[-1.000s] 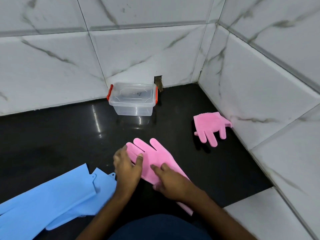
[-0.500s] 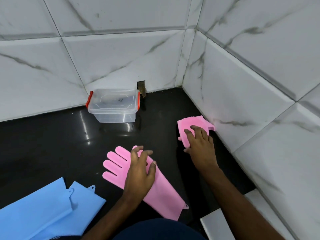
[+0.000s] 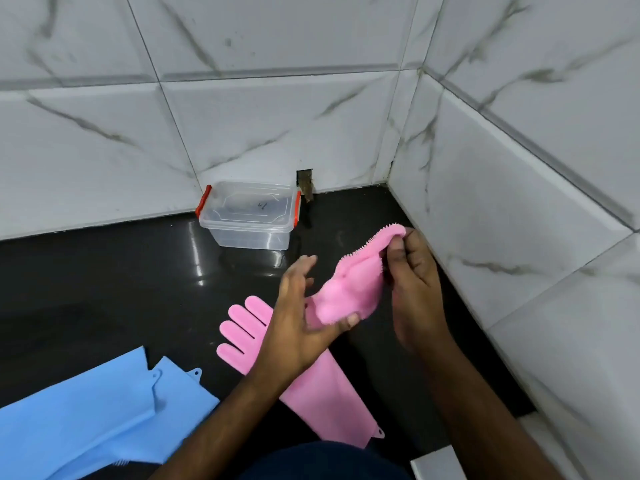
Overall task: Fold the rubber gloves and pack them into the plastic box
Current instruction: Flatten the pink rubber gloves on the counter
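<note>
A folded pink rubber glove (image 3: pixel 353 282) with bristles along its edge is held in the air between both hands. My right hand (image 3: pixel 414 282) pinches its upper end; my left hand (image 3: pixel 301 320) grips its lower end with the thumb. Beneath my left arm a second pink glove (image 3: pixel 242 334) lies flat on the black floor, fingers pointing up-left, cuff toward me. Two blue gloves (image 3: pixel 86 420) lie at the lower left. The clear plastic box (image 3: pixel 249 233) with red latches stands against the back wall, its lid on.
White marble-tile walls meet in a corner at the back right (image 3: pixel 398 168). A small hole in the wall (image 3: pixel 305 183) is just right of the box. The glossy black floor (image 3: pixel 104 289) stretches left. A white ledge (image 3: pixel 436 465) sits at the lower right.
My right hand has picked the folded pink glove up from beside the right wall and brought it toward the middle. My left hand has left the flat pink glove and taken hold of the folded one.
</note>
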